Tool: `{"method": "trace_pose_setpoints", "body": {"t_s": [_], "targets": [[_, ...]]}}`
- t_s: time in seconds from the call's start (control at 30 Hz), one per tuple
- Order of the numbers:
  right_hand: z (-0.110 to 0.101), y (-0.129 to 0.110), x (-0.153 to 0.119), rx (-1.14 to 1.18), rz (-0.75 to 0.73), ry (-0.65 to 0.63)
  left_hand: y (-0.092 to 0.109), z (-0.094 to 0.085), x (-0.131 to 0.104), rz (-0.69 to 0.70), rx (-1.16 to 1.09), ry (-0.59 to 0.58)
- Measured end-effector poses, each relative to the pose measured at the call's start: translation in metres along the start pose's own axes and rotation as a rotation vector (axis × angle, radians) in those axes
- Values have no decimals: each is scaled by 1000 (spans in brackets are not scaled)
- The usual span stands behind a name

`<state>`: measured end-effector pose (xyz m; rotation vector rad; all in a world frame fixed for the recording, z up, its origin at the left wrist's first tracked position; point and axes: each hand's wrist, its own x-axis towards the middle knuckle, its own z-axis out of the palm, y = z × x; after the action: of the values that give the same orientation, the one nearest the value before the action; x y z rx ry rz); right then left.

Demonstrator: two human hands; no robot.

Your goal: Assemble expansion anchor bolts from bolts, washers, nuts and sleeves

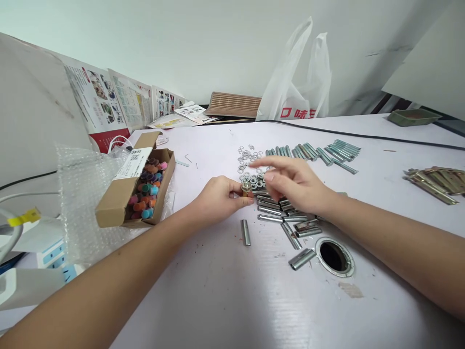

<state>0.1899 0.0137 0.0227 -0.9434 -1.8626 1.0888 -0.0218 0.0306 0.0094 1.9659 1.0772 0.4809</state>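
Observation:
My left hand (pixel 221 198) is closed, thumb and fingers pinching an upright brass-coloured bolt (pixel 246 186) with a nut or washer at its top. Most of the bolt's lower part is hidden by the fingers. Just to the right, my right hand (pixel 296 183) hovers over the hardware with its index finger stretched out and its thumb apart from it. Nothing shows between those fingers. Loose washers (pixel 241 163) and hex nuts (pixel 253 184) lie behind and under the hands. Silver metal sleeves (pixel 269 210) are heaped below the right hand, some partly covered by it.
Bluish threaded rods (pixel 341 151) lie at the back right, brass-coloured bolts (pixel 438 180) at the far right. An open cardboard box (pixel 105 206) of coloured plastic plugs stands left. A round table hole (pixel 334 257) sits near my right forearm. A black cable (pixel 345 133) crosses behind.

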Motion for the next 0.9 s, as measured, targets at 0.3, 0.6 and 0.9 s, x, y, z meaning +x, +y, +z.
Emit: {"method": "trace_pose_setpoints", "body": {"t_s": [0.3, 0.6, 0.9], "targets": [[-7, 7, 3, 28, -85, 159, -2, 1, 0, -39, -26, -1], [7, 3, -2, -120, -7, -122, -2, 0, 0, 30, 33, -1], [14, -9, 3, -380, -188, -85, -4, 15, -3, 250, 290, 354]]}}
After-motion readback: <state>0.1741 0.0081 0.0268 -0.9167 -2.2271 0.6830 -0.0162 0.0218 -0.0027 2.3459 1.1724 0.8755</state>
